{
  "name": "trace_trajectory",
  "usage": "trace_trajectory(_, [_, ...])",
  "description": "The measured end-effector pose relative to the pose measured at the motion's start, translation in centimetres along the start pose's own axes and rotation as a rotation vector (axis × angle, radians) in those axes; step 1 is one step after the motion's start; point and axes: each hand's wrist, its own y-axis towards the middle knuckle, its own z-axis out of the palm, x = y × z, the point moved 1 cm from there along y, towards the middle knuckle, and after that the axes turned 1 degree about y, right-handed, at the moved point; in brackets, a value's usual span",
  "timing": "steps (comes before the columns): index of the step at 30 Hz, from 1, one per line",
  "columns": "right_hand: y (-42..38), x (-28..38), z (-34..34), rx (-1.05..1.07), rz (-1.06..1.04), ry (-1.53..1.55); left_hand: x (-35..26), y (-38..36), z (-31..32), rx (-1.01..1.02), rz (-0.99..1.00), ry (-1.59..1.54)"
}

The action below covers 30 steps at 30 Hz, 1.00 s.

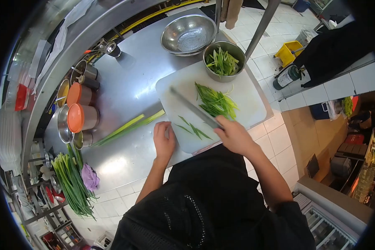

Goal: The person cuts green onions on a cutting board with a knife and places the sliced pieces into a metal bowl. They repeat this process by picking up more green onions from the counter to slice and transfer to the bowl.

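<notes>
My right hand (236, 135) is closed round the handle of a knife (196, 109), whose blade lies over the white cutting board (177, 83). Beyond the blade, a pile of sliced green onion (216, 101) rests on the board, and a few loose slices (192, 128) are on the near side. My left hand (164, 139) is at the board's left edge with its fingers bent; whether it holds anything cannot be made out. Long green onion stalks (131, 125) lie on the steel table left of the board. A metal pot (224, 61) of cut green onion stands at the board's far corner.
Stacked steel bowls (188, 35) sit behind the board. Containers with orange lids (81, 118) stand at the left, near a bunch of green onions (71, 179) and a purple cloth (90, 177). A metal post (262, 27) rises past the pot.
</notes>
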Motion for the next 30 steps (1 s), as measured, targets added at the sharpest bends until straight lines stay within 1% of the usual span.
trace_trajectory(1, [-1.2, -0.4, -1.0, 0.007, -0.007, -0.006, -0.6, 0.6, -0.2, 0.005, 0.074, 0.089])
trace_trajectory(2, [-2.3, -0.8, -2.0, -0.023, 0.072, 0.087, -1.3, 1.0, -0.5, -0.006, 0.071, 0.089])
trace_trajectory(3, [-3.2, -1.3, -2.8, -0.056, 0.151, 0.181, -1.8, 1.4, -0.5, 0.108, 0.106, 0.177])
trace_trajectory(4, [-4.0, -1.7, -3.3, -0.059, 0.142, 0.179, -2.3, 2.0, -0.4, 0.223, 0.143, 0.267])
trace_trajectory(5, [-5.0, -2.2, -3.8, -0.091, 0.198, 0.17, -2.2, 2.3, -0.3, 0.218, 0.15, 0.268])
trace_trajectory(6, [-5.6, -2.7, -4.3, -0.125, 0.255, 0.163, -1.9, 2.4, -0.2, 0.26, 0.138, 0.299])
trace_trajectory(7, [-6.1, -3.1, -5.0, -0.135, 0.252, 0.166, -1.5, 2.5, -0.1, 0.304, 0.128, 0.329])
trace_trajectory(10, [-7.4, -4.1, -6.7, -0.166, 0.308, 0.138, -2.3, 2.6, -0.9, 0.269, 0.147, 0.276])
trace_trajectory(11, [-7.7, -4.2, -7.3, -0.166, 0.33, 0.086, -2.9, 3.0, -1.1, 0.283, 0.163, 0.279])
trace_trajectory(13, [-8.5, -4.8, -7.7, -0.172, 0.364, 0.047, -3.7, 3.6, -1.5, 0.36, -0.095, 0.078])
trace_trajectory(14, [-8.8, -5.2, -7.7, -0.207, 0.349, 0.037, -4.4, 3.9, -1.3, 0.372, -0.088, 0.086])
trace_trajectory(16, [-9.0, -6.1, -7.8, -0.263, 0.332, 0.033, -6.2, 5.1, -0.2, 0.358, -0.082, -0.085])
trace_trajectory(17, [-9.2, -6.7, -7.5, -0.279, 0.352, -0.05, -7.7, 5.7, 0.5, 0.37, -0.063, -0.08])
trace_trajectory(18, [-9.3, -7.3, -7.3, -0.299, 0.375, -0.134, -9.4, 6.3, 1.4, 0.404, -0.101, -0.123])
trace_trajectory(19, [-9.4, -7.7, -7.0, -0.33, 0.385, -0.129, -11.0, 7.1, 2.8, 0.442, -0.134, -0.168])
trace_trajectory(20, [-9.3, -8.1, -6.6, -0.343, 0.382, -0.174, -12.1, 7.8, 4.6, 0.463, -0.104, -0.168])
trace_trajectory(22, [-9.2, -9.0, -5.5, -0.384, 0.394, -0.219, -14.7, 9.2, 8.9, 0.495, -0.175, -0.405])
trace_trajectory(24, [-8.9, -9.7, -4.5, -0.292, 0.332, -0.275, -18.9, 11.0, 13.6, 0.496, -0.144, -0.454])
trace_trajectory(25, [-8.7, -9.3, -4.8, -0.304, 0.334, -0.281, -20.3, 12.1, 15.9, 0.547, -0.178, -0.511])
trace_trajectory(26, [-8.5, -8.8, -5.0, -0.169, 0.328, -0.267, -21.7, 13.1, 18.0, 0.594, -0.217, -0.569])
trace_trajectory(27, [-8.3, -8.5, -5.2, -0.031, 0.319, -0.253, -23.2, 14.1, 20.0, 0.59, -0.212, -0.577])
trace_trajectory(29, [-8.1, -8.3, -5.3, 0.009, 0.281, -0.23, -25.8, 15.6, 22.6, 0.525, -0.317, -0.65])
trace_trajectory(30, [-8.1, -8.5, -5.5, 0.049, 0.246, -0.197, -26.4, 15.8, 22.7, 0.516, -0.325, -0.654])
